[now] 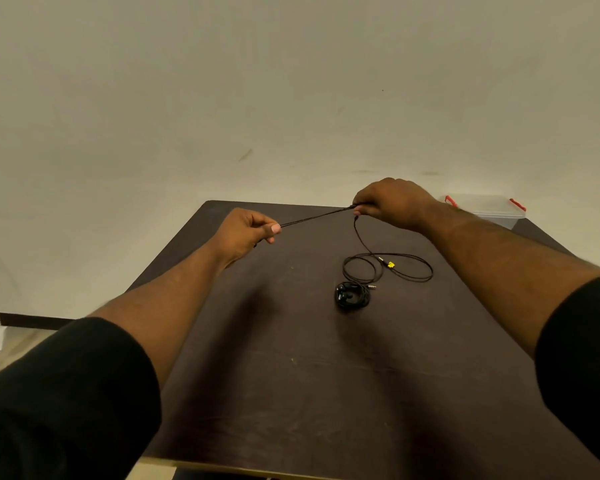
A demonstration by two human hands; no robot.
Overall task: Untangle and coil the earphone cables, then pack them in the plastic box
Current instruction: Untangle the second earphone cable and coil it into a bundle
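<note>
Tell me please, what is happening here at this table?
A person is straightening a black earphone cable: the left hand and the right hand pinch it and hold it taut above the dark table. The rest of it lies in loose loops on the table. A second earphone lies coiled nearby. The plastic box waits at the far right corner.

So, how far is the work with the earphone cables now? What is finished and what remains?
One earphone set already lies on the table as a small tight bundle, so that one looks coiled. In hand: the left hand and right hand pinch a second cable stretched between them, its rest lying in loose loops. Left: coil it, then pack both in the plastic box at the far right corner.
</note>
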